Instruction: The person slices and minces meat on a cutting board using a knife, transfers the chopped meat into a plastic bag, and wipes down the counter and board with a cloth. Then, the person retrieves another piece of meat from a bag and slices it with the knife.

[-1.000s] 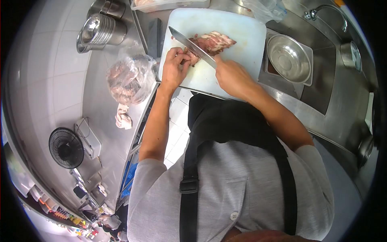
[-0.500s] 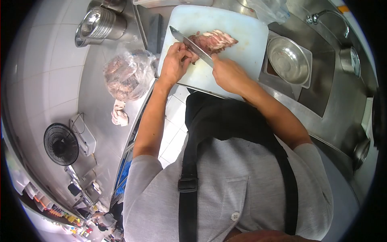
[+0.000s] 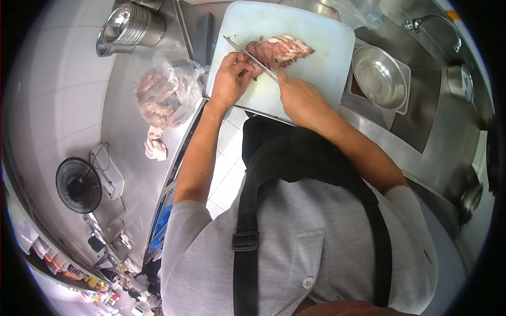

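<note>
At its near-left end, the meat is pinned by the left fingers; the knife slanting across is clamped in the right fingers.

Cutting board: pale, plastic-looking, presenting a smooth, low-sheen face. Knife blade: metal, appearing smooth. Perforated bowl, stacked bowls and tap are all showing glossy metal. The metal counter is giving off a soft, brushed-looking sheen. Clear plastic bag is wrinkling and catching highlights. Black apron and grey shirt are reading as matt cloth; the strap buckle is looking smooth.
</note>
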A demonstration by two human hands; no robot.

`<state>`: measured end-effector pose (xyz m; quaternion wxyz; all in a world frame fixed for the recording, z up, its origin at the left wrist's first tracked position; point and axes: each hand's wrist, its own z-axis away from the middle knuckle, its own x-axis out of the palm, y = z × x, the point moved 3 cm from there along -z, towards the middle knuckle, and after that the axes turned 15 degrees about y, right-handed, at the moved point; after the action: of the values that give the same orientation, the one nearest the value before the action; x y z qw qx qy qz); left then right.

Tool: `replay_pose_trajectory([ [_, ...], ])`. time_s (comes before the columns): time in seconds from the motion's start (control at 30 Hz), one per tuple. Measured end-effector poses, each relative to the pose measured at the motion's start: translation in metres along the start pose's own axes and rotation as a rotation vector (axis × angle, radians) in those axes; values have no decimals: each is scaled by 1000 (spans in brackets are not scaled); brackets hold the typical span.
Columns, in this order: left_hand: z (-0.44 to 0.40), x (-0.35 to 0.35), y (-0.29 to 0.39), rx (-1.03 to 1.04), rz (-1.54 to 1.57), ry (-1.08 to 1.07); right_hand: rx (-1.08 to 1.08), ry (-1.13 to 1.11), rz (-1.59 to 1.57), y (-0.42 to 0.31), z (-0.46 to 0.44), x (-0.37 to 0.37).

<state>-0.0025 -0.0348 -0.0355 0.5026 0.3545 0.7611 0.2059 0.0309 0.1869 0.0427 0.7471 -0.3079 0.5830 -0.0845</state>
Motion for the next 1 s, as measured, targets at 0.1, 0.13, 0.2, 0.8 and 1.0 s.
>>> replay_pose_trajectory([
  [0.1,0,-1,0,-9,5,-7,-43,73,-45,6,-11,18],
  [0.13,0,-1,2,-2,0,-12,-61,108,-72,12,-14,27],
  [0.2,0,-4,7,17,-7,-24,-47,77,-69,13,-29,48],
  [0.8,-128,-20,34,92,-552,-392,-30,122,-60,11,-30,60],
  [1.0,-157,34,14,5,-829,-748,-52,126,-38,17,-35,51],
])
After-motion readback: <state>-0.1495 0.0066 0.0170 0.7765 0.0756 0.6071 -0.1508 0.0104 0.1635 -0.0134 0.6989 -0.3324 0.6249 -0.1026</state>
